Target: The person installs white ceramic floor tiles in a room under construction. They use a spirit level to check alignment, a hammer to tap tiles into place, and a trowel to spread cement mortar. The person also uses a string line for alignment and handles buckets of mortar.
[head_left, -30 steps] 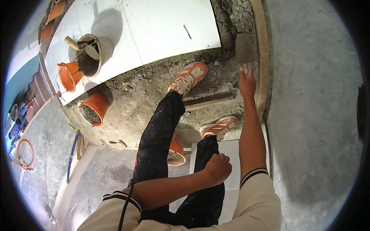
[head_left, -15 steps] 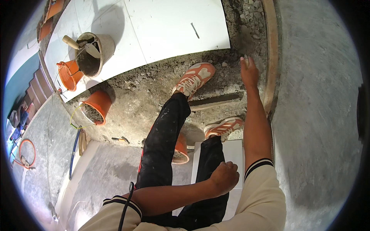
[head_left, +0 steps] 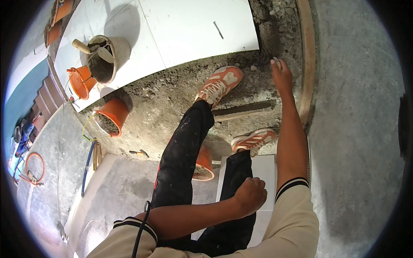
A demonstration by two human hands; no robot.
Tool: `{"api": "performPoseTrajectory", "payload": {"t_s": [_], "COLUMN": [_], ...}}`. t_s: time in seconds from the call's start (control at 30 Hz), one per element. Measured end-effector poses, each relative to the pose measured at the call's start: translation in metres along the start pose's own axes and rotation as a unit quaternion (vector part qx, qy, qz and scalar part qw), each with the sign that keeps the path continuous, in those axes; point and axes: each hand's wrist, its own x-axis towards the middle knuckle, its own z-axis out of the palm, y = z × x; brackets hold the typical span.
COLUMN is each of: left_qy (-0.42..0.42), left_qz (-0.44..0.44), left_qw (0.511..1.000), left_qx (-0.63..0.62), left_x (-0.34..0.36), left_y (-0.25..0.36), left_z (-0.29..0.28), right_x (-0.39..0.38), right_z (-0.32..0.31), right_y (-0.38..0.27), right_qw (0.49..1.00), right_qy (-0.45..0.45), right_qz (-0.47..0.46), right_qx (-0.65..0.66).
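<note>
My right hand (head_left: 282, 75) grips a trowel by its handle, with the dull grey blade (head_left: 269, 39) lying over rough, rubble-strewn mortar (head_left: 256, 62) beside a curved board (head_left: 308, 64). Close by is the corner of a white tiled surface (head_left: 193, 26), with a small dark metal piece (head_left: 218, 30) lying on it. My left hand (head_left: 251, 193) is closed, hanging over my dark-trousered leg; I cannot make out whether anything is in it.
My shoes stand on a rough concrete step (head_left: 155, 133). A mortar bucket with trowel (head_left: 103, 60) and orange bucket (head_left: 79, 84) sit on the tiles, more orange buckets (head_left: 112, 118) (head_left: 204, 165) below. Left are a hose coil (head_left: 34, 167), blue pipe (head_left: 88, 167) and stairs (head_left: 47, 99).
My right hand and its trowel have moved a little upward and to the right. My left hand has shifted slightly to the right, still closed.
</note>
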Motion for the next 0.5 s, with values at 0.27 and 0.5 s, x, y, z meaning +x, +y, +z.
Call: {"api": "performPoseTrajectory", "payload": {"t_s": [0.27,0.5], "left_qy": [0.009,-0.056], "left_qz": [-0.006,-0.013], "left_qw": [1.0,0.998], "left_qx": [-0.028,-0.035], "left_x": [0.006,0.018], "left_y": [0.006,0.016], "left_z": [0.017,0.013], "right_x": [-0.023,-0.04], "right_z": [-0.025,-0.05], "right_y": [0.031,0.035], "right_qw": [0.998,0.999], "right_qy": [0.007,-0.013], "right_qz": [0.063,0.052], "right_qx": [-0.014,0.004]}}
